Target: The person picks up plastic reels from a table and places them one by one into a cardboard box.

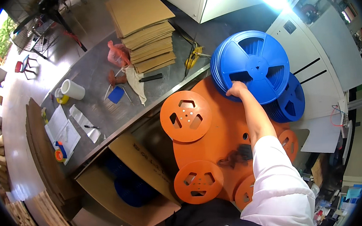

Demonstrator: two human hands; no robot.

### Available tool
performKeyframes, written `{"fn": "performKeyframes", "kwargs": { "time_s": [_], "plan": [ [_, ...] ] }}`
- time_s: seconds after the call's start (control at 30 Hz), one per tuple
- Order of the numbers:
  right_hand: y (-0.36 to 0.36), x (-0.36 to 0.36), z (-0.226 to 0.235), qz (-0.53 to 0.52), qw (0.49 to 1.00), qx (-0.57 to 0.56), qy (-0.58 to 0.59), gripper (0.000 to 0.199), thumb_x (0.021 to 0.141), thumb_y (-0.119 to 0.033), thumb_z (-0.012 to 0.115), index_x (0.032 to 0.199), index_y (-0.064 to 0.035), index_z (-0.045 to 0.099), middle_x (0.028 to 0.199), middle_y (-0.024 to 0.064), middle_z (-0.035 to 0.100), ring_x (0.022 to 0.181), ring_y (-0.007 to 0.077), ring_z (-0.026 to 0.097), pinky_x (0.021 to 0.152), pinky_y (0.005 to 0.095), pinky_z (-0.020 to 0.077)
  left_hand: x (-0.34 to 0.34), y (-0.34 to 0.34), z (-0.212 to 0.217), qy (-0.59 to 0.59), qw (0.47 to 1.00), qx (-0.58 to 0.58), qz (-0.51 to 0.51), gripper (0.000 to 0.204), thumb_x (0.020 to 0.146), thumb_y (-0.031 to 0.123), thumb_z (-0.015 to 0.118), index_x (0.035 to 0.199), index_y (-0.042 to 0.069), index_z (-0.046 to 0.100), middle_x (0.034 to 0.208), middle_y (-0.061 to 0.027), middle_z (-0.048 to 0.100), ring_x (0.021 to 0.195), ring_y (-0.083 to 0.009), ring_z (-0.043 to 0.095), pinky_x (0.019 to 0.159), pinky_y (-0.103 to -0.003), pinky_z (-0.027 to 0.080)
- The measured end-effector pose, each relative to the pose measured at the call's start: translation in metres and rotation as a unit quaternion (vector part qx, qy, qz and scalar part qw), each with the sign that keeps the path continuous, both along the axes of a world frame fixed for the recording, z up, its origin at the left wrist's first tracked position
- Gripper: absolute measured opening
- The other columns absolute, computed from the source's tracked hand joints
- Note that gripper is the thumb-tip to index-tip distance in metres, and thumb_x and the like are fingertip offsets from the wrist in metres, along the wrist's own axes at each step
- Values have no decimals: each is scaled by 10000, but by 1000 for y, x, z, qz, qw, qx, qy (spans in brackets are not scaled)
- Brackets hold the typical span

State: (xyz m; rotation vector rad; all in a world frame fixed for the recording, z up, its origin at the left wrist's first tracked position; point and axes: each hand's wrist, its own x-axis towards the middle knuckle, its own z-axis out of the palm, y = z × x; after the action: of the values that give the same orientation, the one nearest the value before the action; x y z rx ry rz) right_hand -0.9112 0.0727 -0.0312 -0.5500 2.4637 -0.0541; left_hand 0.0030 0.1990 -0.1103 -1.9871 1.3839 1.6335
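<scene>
My right hand (238,89) reaches forward to a stack of blue plastic reels (266,58). Its fingers curl at the lower left cutout of the top reel and grip its edge; the fingertips are partly hidden. The reels lie stacked, with large openings around a central hub. A second blue reel stack (294,99) sits lower, just to the right. Beneath is an orange machine (220,114) carrying round orange discs, such as one disc (185,116) at its upper left. My left hand is out of view.
A cardboard box (145,168) with blue reels inside stands left of the machine. On the grey metal table (108,119) lie a pile of flat cardboard sheets (146,34), a white roll (73,89), papers (63,129) and a tape roll (60,155). White cabinets stand behind.
</scene>
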Motion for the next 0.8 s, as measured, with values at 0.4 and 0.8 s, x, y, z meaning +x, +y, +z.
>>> {"fn": "performKeyframes", "kwargs": {
  "time_s": [0.4,0.8],
  "plan": [
    [61,174,56,3,989,-143,-29,629,648,-324,753,1174,-8,616,1042,208,682,994,329,648,875,374,502,67,-13,-52,23,996,-33,-81,436,901,290,657,1249,35,586,1171,-134,665,1101,-229,618,963,-329,460],
    [91,454,206,-373,718,-400,-430,233,833,-237,695,926,-37,619,803,73,645,692,197,628,679,372,541,81,-109,-17,161,986,29,39,402,921,203,590,1293,61,540,814,-57,604,623,-141,535,543,-275,442]
  ]
}}
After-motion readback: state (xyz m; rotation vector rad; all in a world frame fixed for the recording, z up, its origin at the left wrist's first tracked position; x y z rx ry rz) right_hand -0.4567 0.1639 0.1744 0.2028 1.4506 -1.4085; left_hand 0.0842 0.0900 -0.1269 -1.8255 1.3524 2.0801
